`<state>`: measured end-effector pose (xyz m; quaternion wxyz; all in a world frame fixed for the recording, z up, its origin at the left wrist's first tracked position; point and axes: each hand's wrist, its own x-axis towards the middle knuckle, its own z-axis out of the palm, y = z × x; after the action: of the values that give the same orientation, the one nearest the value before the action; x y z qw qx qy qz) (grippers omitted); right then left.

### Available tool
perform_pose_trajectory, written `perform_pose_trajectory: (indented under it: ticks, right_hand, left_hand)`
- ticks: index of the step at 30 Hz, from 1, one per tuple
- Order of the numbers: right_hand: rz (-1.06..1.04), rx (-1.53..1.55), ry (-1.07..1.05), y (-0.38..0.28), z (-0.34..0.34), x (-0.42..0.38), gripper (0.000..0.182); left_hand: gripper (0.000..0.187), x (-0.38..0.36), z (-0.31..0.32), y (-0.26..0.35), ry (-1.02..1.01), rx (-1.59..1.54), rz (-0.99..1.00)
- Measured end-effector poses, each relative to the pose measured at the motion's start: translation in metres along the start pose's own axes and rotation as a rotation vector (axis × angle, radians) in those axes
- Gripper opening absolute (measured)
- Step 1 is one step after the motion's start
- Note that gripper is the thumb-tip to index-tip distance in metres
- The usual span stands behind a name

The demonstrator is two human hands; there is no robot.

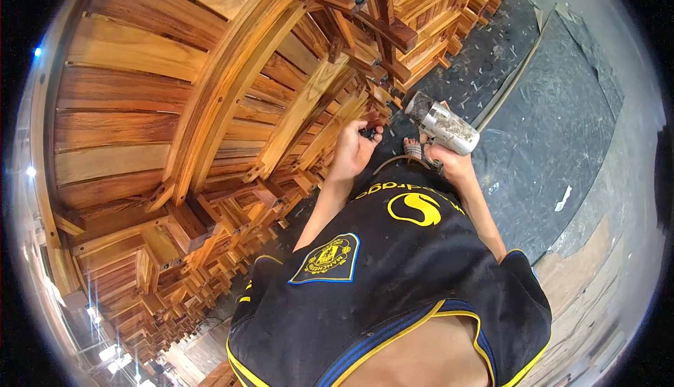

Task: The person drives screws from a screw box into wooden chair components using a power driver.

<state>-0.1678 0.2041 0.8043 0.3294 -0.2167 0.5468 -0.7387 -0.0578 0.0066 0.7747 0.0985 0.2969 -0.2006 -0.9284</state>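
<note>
My right hand [449, 159] is wrapped round the handle of a worn silver impact wrench [451, 129]. The tool's dark nose points up and left, right at the edge of a wooden frame [385, 36]. To the left, my left hand [357, 150] is closed, its fingers curled by the end of a dark wooden piece [376, 119]. Something small and dark shows between those fingers, and I cannot tell what it is. Slatted brown wooden furniture [126, 92] with a curved brace [232, 85] rises beside this hand.
More stacked wooden furniture [449, 1] runs along the top, and further rows [158, 292] fill the lower left. Dark sheeting [554, 127] covers the floor on the right, with scraps scattered over it. A long hose-like strip [516, 71] crosses it. My foot [412, 148] shows below the wrench.
</note>
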Motion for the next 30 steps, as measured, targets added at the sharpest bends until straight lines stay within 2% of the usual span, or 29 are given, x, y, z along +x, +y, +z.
perform_pose_trajectory:
  ticks: [2, 4, 6, 8, 10, 12, 15, 19, 24, 26, 30]
  right_hand:
    - [0.000, 0.019, 0.001, 0.006, -0.003, 0.000, 0.042]
    - [-0.002, 0.042, -0.006, 0.008, -0.006, -0.003, 0.043]
    - [0.074, 0.112, 0.011, 0.007, -0.005, -0.003, 0.044]
    - [0.091, 0.161, 0.008, 0.004, -0.002, -0.003, 0.045]
    - [0.086, 0.083, 0.047, 0.008, -0.006, -0.003, 0.046]
    - [0.090, 0.118, 0.042, 0.010, -0.007, -0.005, 0.047]
    - [0.098, 0.131, 0.030, 0.007, -0.007, -0.007, 0.047]
    - [0.038, 0.091, 0.033, -0.002, -0.001, -0.009, 0.045]
    - [0.023, 0.120, 0.044, -0.003, -0.002, -0.011, 0.044]
    - [0.027, 0.143, 0.030, -0.003, -0.002, -0.012, 0.044]
    - [0.033, 0.115, 0.049, 0.000, -0.004, -0.013, 0.043]
  left_hand:
    - [0.024, -0.007, 0.004, -0.001, 0.016, 0.187, 0.100]
    - [0.023, -0.012, 0.010, 0.001, -0.001, 0.245, 0.139]
    - [0.022, -0.015, 0.018, 0.004, -0.009, 0.412, 0.279]
    - [0.023, -0.009, 0.025, 0.010, 0.045, 0.497, 0.333]
    - [0.022, -0.002, 0.028, 0.015, 0.023, 0.510, 0.220]
    - [0.023, 0.006, 0.025, 0.013, -0.002, 0.482, 0.221]
    - [0.016, 0.011, 0.024, 0.011, 0.062, 0.231, 0.103]
    - [0.014, 0.009, 0.028, 0.012, -0.028, 0.288, 0.112]
    - [0.018, 0.013, 0.027, 0.012, -0.037, 0.273, 0.120]
    - [0.018, 0.016, 0.020, 0.015, -0.143, 0.186, 0.083]
    - [0.019, 0.011, 0.033, 0.019, -0.111, 0.206, 0.087]
